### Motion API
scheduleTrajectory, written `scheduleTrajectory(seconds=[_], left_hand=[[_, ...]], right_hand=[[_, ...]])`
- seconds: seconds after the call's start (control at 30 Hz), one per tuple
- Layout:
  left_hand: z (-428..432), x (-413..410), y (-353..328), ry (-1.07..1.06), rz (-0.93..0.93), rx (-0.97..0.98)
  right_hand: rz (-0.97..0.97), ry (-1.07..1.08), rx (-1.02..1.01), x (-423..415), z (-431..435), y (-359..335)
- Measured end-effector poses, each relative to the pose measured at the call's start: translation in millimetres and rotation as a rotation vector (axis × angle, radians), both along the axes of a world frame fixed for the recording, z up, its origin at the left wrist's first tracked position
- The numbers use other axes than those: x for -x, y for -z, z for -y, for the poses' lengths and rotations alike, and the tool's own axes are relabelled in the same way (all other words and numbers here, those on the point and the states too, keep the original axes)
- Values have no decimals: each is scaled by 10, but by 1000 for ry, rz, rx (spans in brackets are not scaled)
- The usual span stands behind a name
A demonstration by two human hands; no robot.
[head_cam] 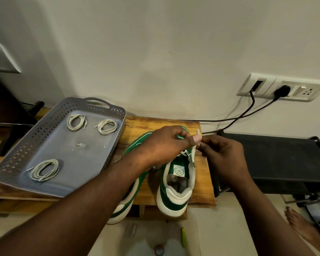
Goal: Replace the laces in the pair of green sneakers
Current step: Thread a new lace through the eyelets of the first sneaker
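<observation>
- A wooden table [174,124] is seen from above, set against a pale wall.
- A grey tray [63,157] lies on it at nine o'clock from the shoes; three coiled laces [107,126] are kept inside.
- Two green sneakers are stood heels toward the viewer at the centre: the left sneaker [126,204] is largely covered by a forearm, and the right sneaker [175,198] is shown open at the collar.
- The left hand [163,145] is held above the right sneaker, its fingers curled and a lace tip pinched.
- The right hand [224,156], at three o'clock from it, is curled, and the same lace is pinched just below.
- The lace [194,153] is drawn up from the top eyelets.
- The right sneaker's lace is judged to be in hand; threading or removal cannot be told.
- A steady pull is called for next, with the tip kept pinched.
</observation>
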State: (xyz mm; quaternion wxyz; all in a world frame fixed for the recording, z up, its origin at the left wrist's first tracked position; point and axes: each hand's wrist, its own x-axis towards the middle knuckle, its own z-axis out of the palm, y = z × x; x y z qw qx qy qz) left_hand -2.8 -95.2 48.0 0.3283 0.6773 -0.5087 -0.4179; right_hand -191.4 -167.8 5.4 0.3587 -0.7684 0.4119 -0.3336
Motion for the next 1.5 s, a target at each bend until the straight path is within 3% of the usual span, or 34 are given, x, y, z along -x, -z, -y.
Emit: scheduleTrajectory(seconds=[0.1,0.23,0.3,0.43,0.5,0.63,0.73,0.9,1.0,1.13,1.3,1.4,1.5], left_hand=[[-9,61,62,-31,-113,0],[23,70,94,-127,-98,96],[35,39,95,-146,-7,148],[64,-30,140,-110,377,204],[68,-45,160,-76,417,168],[88,-71,147,-39,289,106],[76,-130,106,-74,109,107],[62,-194,55,-149,-72,143],[57,-170,46,-142,-69,165],[50,-128,70,-63,-39,176],[54,-134,82,-76,-81,156],[68,-158,55,-123,-142,140],[59,-137,71,-93,-71,139]], right_hand=[[-83,12,65,-22,6,73],[-129,7,101,-44,21,109],[-88,4,55,-45,30,101],[-38,-40,45,-38,81,100],[63,-59,-27,-57,87,91],[406,-48,-323,-101,56,7],[536,61,-357,-61,72,-59],[444,127,-214,3,107,-48],[321,15,-216,-56,72,-5],[295,-118,-316,-151,2,1],[143,-133,-308,-84,64,34],[160,-34,-341,-6,132,52],[89,2,-218,-20,116,45]])
